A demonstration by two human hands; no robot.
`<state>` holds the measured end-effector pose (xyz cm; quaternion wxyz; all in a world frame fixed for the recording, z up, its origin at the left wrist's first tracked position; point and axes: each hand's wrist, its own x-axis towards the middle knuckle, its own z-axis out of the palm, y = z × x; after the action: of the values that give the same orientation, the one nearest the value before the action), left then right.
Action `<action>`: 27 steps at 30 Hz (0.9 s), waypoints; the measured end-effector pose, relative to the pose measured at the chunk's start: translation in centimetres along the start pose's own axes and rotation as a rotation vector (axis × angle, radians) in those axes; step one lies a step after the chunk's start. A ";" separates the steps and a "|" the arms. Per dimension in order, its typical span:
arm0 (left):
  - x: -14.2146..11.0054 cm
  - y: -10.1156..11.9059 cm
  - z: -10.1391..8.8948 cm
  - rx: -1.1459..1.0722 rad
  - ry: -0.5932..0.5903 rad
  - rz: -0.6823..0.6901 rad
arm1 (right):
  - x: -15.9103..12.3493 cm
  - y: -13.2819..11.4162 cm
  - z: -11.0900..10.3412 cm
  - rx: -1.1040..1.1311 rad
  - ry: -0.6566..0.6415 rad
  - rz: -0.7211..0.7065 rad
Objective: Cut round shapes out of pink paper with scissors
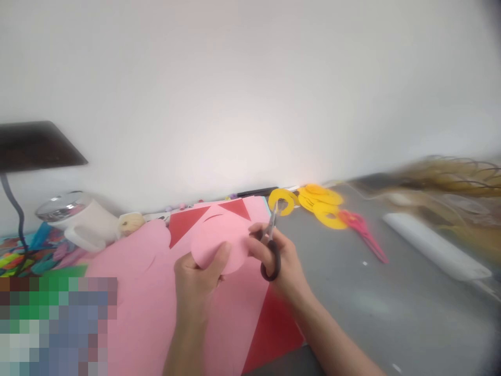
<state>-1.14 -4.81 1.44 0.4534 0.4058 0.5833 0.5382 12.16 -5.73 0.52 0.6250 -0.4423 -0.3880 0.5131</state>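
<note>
A pink paper circle [219, 237] is pinched in my left hand [199, 274], with the thumb lying across its front. My right hand [279, 256] has its fingers around the black handle of a pair of scissors [271, 230], whose metal blades point up and away from me. The right fingertips are at the right edge of the circle. Beneath both hands lie large pink paper sheets [133, 292] and red paper [274, 329].
Yellow paper rings [319, 198] and pink-handled scissors [364, 235] lie to the right on the grey table [352, 313]. Further right is a white power strip [434, 248]. A white mug [90, 222], colourful pieces [43, 250] and a dark screen [39, 146] are at left.
</note>
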 end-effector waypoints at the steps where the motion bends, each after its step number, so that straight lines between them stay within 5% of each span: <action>1: 0.0 0.0 0.0 0.011 -0.009 0.002 | 0.0 0.1 0.0 0.025 0.035 -0.001; 13: -0.5 0.4 0.4 -0.123 0.007 0.050 | -0.1 -0.1 0.2 -0.047 -0.031 0.017; 20: -0.1 0.3 0.6 -0.238 0.086 0.040 | -0.1 -0.2 0.0 -0.061 -0.464 0.025; 27: 0.2 -0.1 0.5 -0.234 0.036 0.071 | -0.1 -0.1 -0.2 -0.047 -0.490 0.026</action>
<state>-0.71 -4.53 1.33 0.4675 0.3608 0.5098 0.6256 12.33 -5.83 0.59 0.4952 -0.3242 -0.5340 0.6038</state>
